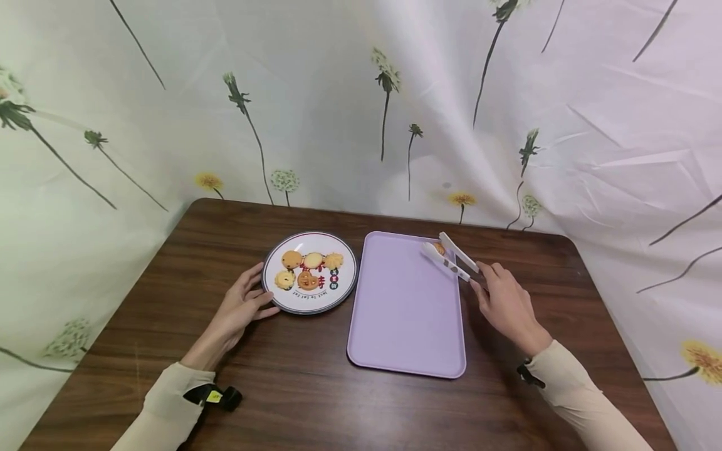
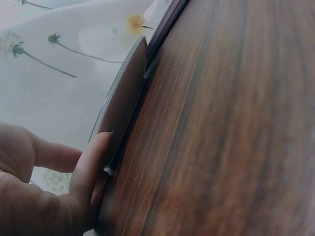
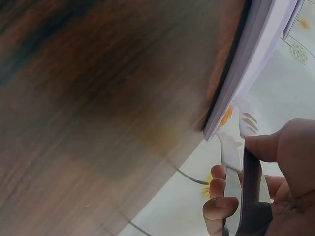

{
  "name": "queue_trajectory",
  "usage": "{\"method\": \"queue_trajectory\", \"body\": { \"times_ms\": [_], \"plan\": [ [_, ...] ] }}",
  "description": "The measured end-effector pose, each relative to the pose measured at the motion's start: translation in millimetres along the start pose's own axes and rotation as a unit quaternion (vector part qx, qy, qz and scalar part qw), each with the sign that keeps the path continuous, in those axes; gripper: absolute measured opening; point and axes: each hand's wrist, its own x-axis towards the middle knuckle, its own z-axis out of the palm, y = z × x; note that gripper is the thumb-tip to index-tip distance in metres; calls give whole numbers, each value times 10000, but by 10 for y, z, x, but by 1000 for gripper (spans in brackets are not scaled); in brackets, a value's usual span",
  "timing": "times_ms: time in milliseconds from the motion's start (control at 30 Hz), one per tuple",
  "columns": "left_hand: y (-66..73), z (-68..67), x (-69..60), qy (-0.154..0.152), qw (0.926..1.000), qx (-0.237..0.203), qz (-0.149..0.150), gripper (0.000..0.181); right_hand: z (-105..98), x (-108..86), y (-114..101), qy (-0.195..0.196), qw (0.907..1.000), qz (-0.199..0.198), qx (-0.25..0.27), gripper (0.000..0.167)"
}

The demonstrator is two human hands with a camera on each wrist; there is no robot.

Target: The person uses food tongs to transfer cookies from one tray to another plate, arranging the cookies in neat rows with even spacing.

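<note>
At the left rim of a round white plate (image 1: 345, 289) with a dark edge, my left hand (image 1: 239, 304) holds on with its fingers; in the left wrist view, fingers (image 2: 93, 160) lie against the rim and outer side. Several cookies (image 1: 308, 280) sit on the plate over red and dark print. My right hand (image 1: 504, 305) grips white serving tongs (image 1: 459, 254), their arms apart. Between the tong tips a brown cookie (image 1: 439, 248) lies at the far right corner of a lilac tray (image 1: 403, 313). Whether the tips touch it, I cannot tell.
Plate and tray stand side by side on a dark wooden table (image 1: 271, 388). Behind its far edge hangs a white cloth (image 1: 338, 125) printed with dandelions. A black strap (image 1: 211, 396) is on the left wrist and another (image 1: 530, 374) on the right.
</note>
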Motion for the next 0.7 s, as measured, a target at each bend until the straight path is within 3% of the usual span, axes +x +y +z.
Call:
{"method": "queue_trajectory", "body": {
  "times_ms": [500, 700],
  "plan": [
    [-4, -32, 11, -2, 9998, 200, -17, 78, -6, -7, 62, -186, 9998, 16, 72, 39],
    [-10, -28, 16, -6, 9997, 237, -17, 79, 19, -14, 39, -107, 9999, -78, 8, 31]
  ]
}}
